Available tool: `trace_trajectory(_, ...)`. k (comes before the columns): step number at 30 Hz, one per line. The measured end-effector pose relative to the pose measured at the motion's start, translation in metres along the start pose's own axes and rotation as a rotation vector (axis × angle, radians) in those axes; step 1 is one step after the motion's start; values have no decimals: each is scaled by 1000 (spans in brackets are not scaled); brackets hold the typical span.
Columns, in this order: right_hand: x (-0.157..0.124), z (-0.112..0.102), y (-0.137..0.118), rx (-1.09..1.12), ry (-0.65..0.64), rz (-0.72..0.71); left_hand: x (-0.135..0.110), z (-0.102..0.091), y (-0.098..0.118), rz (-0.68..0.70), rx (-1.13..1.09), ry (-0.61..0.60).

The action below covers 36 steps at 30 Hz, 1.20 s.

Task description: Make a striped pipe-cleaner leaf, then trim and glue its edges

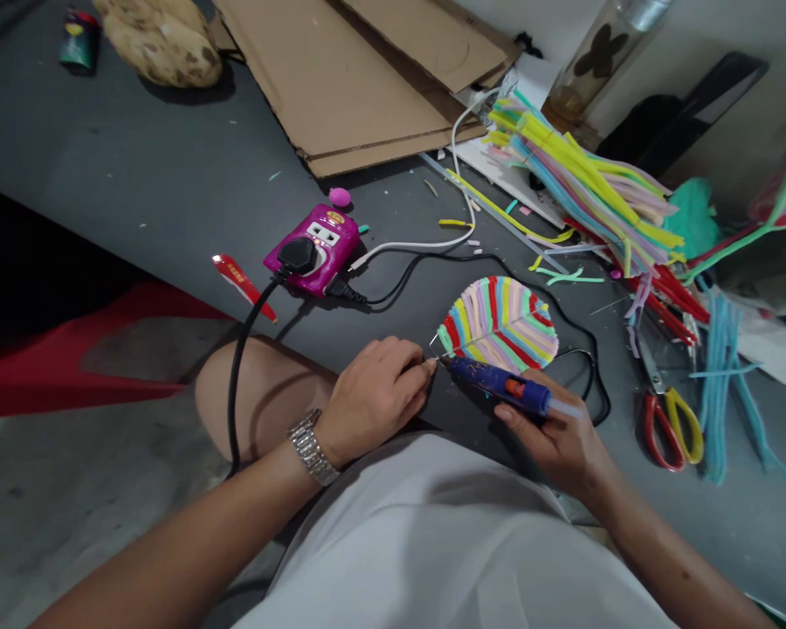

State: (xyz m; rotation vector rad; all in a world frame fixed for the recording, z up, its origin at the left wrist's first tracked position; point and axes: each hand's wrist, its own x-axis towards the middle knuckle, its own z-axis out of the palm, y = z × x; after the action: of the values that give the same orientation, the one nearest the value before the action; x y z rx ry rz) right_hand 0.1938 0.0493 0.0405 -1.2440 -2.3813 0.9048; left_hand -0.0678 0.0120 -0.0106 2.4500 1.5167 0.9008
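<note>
My right hand (556, 428) is wrapped round a blue hot glue gun (498, 382) with an orange window and a clear glue stick at its back end. Its nozzle points left, close to the fingertips of my left hand (383, 384). Those fingers are pinched at the thin wire stem of a leaf shape (498, 323) made of striped pipe cleaners in red, yellow, pink, blue and mint. The leaf lies on the grey table just beyond the gun. Whether the left fingers also hold a small piece is too small to tell.
A magenta power strip (314, 249) with a black plug sits left, beside a red cutter (245, 286). Cables run across the table (170, 183). Cardboard (367, 87) lies behind. At right are bundled pipe cleaners (576, 175), scissors (661, 411) and light-blue pipe cleaners (717, 393).
</note>
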Motion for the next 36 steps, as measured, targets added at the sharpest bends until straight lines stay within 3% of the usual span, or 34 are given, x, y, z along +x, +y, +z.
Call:
trace_trajectory(8,1,1,0,-3,21,-25,-1,2,-1,2,18,-5)
trace_trajectory(23,-6,3,7,98,23,121,-2,3,0,1,24,11)
trace_trajectory(36,-6,6,9,65,63,34,1,1,1,7,20,20)
